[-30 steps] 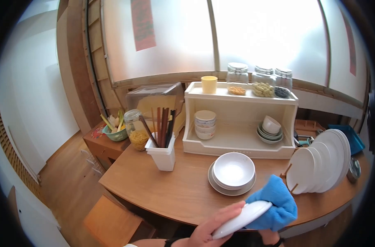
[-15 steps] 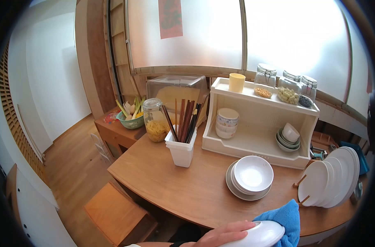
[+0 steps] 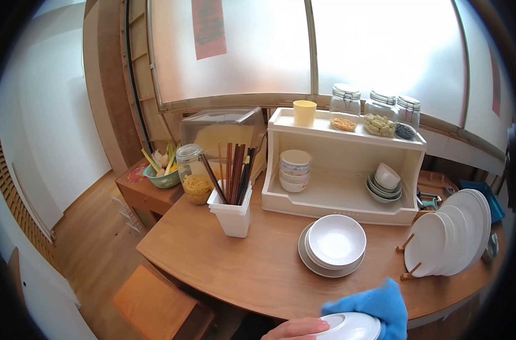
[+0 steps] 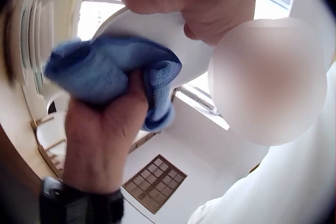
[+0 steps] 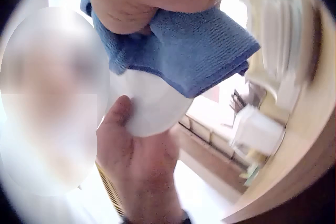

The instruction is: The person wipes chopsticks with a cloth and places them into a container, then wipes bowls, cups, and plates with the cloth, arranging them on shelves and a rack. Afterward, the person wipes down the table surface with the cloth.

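Note:
My left hand (image 3: 297, 328) grips a shallow white bowl (image 3: 355, 328) at the bottom of the head view, with the bowl's underside and foot ring facing up. In the right wrist view, the left thumb lies on one face of the bowl (image 5: 152, 103). A folded blue cloth (image 3: 377, 303) covers the bowl's right side. My right hand (image 4: 107, 124) holds this cloth against the bowl in the left wrist view; the head view hides that hand. Just beyond, a stack of white bowls (image 3: 337, 241) sits on a grey-rimmed plate (image 3: 331, 273) on the wooden table.
White plates (image 3: 425, 246) stand upright in a wooden rack (image 3: 410, 273) at the right. Behind the stack is a cream shelf (image 3: 343, 212) holding bowls, a yellow cup (image 3: 304, 113) and glass jars. A white holder (image 3: 233, 218) with chopsticks stands left, beside a pasta jar (image 3: 197, 184).
The head view swung left, then partly back. The bowl and blue cloth now appear lower in the head view, and the bowl shows more of its underside. Both hands keep their holds.

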`<state>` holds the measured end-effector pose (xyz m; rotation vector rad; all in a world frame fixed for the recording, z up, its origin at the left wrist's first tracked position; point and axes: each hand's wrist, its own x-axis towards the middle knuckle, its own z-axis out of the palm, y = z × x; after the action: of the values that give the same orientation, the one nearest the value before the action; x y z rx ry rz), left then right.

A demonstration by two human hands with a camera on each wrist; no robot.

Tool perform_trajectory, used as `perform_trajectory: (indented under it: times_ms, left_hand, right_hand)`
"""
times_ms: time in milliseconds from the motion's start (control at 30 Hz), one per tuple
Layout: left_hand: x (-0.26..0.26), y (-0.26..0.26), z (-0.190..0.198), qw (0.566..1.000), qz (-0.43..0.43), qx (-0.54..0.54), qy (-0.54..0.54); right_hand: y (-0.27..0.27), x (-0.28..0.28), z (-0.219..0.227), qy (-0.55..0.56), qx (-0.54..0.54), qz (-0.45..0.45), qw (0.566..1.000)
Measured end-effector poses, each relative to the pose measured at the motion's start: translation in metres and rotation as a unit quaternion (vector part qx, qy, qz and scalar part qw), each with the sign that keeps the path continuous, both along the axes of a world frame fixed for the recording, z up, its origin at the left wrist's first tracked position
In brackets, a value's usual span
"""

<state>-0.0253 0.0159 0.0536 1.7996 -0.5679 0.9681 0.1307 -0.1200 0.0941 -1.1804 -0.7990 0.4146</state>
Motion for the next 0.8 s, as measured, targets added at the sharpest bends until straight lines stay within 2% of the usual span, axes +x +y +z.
perform_trajectory:
  times_ms: [100,133,233,300,367,400,433,533,567,633,700,767,800]
  left_hand:
    - [0.014,-0.023,-0.029,0.989,0.063,-0.061,-0.117]
    - [0.013,-0.025,-0.030,0.991,0.098,0.001,-0.092]
    - [0.020,-0.019,-0.032,0.996,0.036,-0.037,-0.067]
    - [0.015,-0.006,-0.009,0.996,-0.002,-0.061,-0.060]
    - [0.009,0.005,0.008,0.999,0.010,0.015,0.047]
    - [0.012,0.003,0.009,1.000,0.020,-0.005,-0.008]
    - [0.015,0.000,0.005,1.000,0.013,-0.003,-0.006]
    - [0.028,-0.021,-0.020,0.985,0.078,-0.096,-0.119]
    - [0.026,-0.021,-0.025,0.986,0.074,-0.094,-0.118]
    - [0.021,-0.020,-0.026,0.992,0.105,-0.024,-0.059]
    - [0.017,-0.015,-0.017,0.996,0.081,-0.020,-0.037]
    - [0.010,-0.004,-0.004,1.000,0.004,-0.023,-0.006]
    - [0.003,0.006,0.000,0.999,-0.009,0.020,0.036]
  right_hand:
    - [-0.006,-0.005,0.008,-0.065,-0.030,-0.027,0.997]
    - [-0.007,-0.008,0.008,-0.083,-0.041,-0.036,0.995]
    - [-0.010,-0.016,0.007,-0.134,-0.075,-0.064,0.986]
    - [-0.011,-0.020,0.007,-0.171,-0.097,-0.083,0.977]
    - [-0.016,-0.023,0.007,-0.206,-0.125,-0.099,0.965]
    - [-0.021,-0.033,0.011,-0.224,-0.138,-0.106,0.959]
    - [-0.021,-0.031,0.008,-0.221,-0.138,-0.112,0.959]
    - [-0.022,-0.024,0.002,-0.113,-0.101,-0.066,0.986]
    - [-0.022,-0.022,0.000,-0.076,-0.087,-0.048,0.992]
    - [-0.020,-0.019,-0.005,-0.001,-0.056,-0.011,0.998]
    - [-0.017,-0.018,-0.010,0.075,-0.025,0.029,0.996]
    - [-0.015,-0.015,-0.011,0.144,0.004,0.070,0.987]
    - [-0.013,-0.015,-0.010,-0.193,-0.047,-0.077,0.977]
